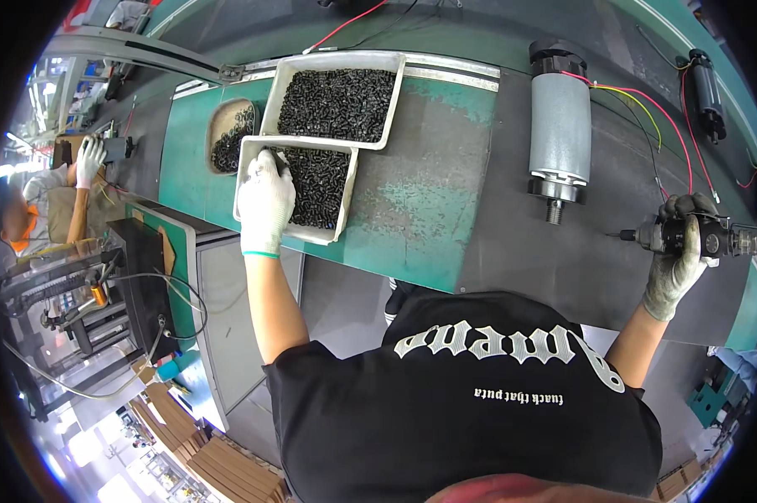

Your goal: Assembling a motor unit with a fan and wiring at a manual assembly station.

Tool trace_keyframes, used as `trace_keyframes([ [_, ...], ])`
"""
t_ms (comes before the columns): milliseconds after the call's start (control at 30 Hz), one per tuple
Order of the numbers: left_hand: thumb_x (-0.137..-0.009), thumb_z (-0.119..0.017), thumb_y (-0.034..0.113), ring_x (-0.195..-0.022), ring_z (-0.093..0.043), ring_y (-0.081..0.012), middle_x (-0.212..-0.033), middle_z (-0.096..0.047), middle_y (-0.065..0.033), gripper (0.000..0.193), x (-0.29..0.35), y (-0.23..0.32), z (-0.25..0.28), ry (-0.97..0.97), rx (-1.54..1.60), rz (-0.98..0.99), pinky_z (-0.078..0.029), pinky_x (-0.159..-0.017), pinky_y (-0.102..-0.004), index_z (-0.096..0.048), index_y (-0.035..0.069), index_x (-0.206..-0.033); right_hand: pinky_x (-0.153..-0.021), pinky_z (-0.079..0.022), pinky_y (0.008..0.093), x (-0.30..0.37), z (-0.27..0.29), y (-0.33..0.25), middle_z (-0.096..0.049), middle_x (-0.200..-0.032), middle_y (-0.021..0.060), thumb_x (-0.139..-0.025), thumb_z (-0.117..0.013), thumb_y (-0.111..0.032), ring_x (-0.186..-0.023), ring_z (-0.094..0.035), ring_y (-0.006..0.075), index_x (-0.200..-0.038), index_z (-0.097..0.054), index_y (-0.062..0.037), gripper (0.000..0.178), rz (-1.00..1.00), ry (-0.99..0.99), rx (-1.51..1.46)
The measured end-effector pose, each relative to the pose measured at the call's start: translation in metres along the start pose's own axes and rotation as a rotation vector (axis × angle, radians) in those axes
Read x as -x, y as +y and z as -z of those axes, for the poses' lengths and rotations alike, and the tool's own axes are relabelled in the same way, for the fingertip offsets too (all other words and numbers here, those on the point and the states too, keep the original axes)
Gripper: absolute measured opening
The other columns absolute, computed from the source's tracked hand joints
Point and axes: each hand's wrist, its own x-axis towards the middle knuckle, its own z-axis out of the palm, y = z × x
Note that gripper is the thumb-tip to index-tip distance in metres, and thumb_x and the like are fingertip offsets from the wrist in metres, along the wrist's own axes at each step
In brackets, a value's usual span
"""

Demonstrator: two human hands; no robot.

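My left hand (266,201), in a white knit glove, reaches into the near white bin (341,194) of small black parts (318,186). Its fingers are curled down at the parts, and whatever they pinch is hidden. My right hand (680,260), in a greyish glove, is wrapped around a black electric screwdriver (670,236), its thin bit pointing left. Left of that tool and farther off, a silver cylindrical motor (559,126) with black ends lies on the bench, its shaft toward me. Red, yellow and black wires run from it.
A second white bin (395,101) of black parts sits just behind, with a small beige tray (219,134) at its left. Another motor (707,96) lies far right on the dark conveyor. A co-worker's gloved hand (89,161) is at far left, beyond a metal frame (135,50).
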Motion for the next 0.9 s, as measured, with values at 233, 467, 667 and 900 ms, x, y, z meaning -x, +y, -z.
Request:
trace_keyframes([
  [233, -0.092, -0.062, 0.02, -0.077, -0.068, -0.036, -0.089, -0.066, -0.0165, 0.017, 0.001, 0.003, -0.001, 0.092, -0.041, -0.025, -0.056, -0.069, -0.0454, -0.059, 0.006, -0.101, -0.086, -0.051, 0.0389, 0.007, -0.012, -0.002, -0.061, -0.105, 0.0124, -0.091, -0.064, -0.009, -0.096, -0.061, 0.0259, -0.127, -0.055, 0.0007, 0.038, 0.009, -0.013, -0.046],
  [467, -0.091, -0.062, 0.02, -0.091, -0.067, -0.0385, -0.095, -0.067, -0.0205, 0.02, -0.002, 0.011, 0.009, -0.033, -0.025, 0.056, -0.055, -0.079, -0.0462, -0.057, 0.003, -0.1, -0.09, -0.051, 0.0409, 0.013, -0.019, -0.002, -0.061, -0.106, 0.0129, -0.091, -0.064, -0.009, -0.097, -0.061, 0.0267, -0.128, -0.054, 0.0008, 0.039, 0.0, -0.024, -0.084],
  [667, -0.09, -0.064, 0.02, -0.089, -0.067, -0.0383, -0.094, -0.067, -0.02, 0.019, -0.009, -0.004, 0.003, -0.014, 0.008, -0.069, -0.055, -0.078, -0.0463, -0.059, 0.003, -0.098, -0.082, -0.049, 0.0379, 0.016, -0.032, -0.008, -0.059, -0.098, 0.0098, -0.089, -0.068, -0.018, -0.089, -0.059, 0.0245, -0.127, -0.053, -0.0013, 0.045, 0.004, 0.071, -0.004],
  [900, -0.094, -0.063, 0.015, -0.062, -0.06, -0.023, -0.084, -0.065, -0.0139, 0.017, 0.004, 0.002, 0.036, 0.011, 0.806, 0.063, -0.048, -0.057, -0.0322, -0.056, 0.001, -0.101, -0.068, -0.029, 0.0318, 0.011, 0.001, 0.0, -0.038, -0.082, -0.0013, -0.075, -0.079, -0.039, -0.076, -0.038, 0.0168, -0.101, -0.043, -0.0162, 0.05, -0.139, -0.563, -0.282],
])
